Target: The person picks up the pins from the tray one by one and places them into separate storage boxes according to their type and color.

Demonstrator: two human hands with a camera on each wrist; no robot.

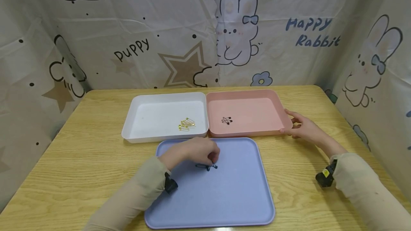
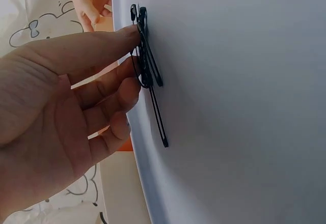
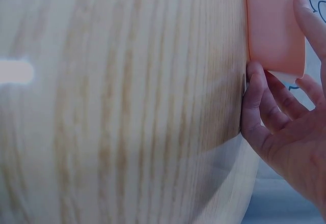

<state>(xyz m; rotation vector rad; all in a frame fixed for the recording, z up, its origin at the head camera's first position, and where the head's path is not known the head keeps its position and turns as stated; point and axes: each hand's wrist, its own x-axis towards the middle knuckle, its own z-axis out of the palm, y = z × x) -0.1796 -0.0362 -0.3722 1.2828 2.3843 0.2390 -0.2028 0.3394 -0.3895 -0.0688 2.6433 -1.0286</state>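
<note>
Over the blue tray (image 1: 237, 195), my left hand (image 1: 200, 150) pinches at a small cluster of black safety pins (image 1: 202, 166). In the left wrist view the thumb and fingertips meet at these black safety pins (image 2: 147, 56), which overlap each other; how many are between the fingers I cannot tell. My right hand (image 1: 305, 129) grips the near right corner of the pink tray (image 1: 253, 109), thumb on its front wall. In the right wrist view the fingers (image 3: 254, 89) curl by the corner, low against the table. A few black safety pins (image 1: 226, 120) lie inside the pink tray.
A white tray (image 1: 154, 113) stands left of the pink one, with several gold safety pins (image 1: 186, 124) near its right end. All trays sit on a wooden table (image 1: 80, 159). A printed cloth (image 1: 179, 27) hangs behind and at the sides.
</note>
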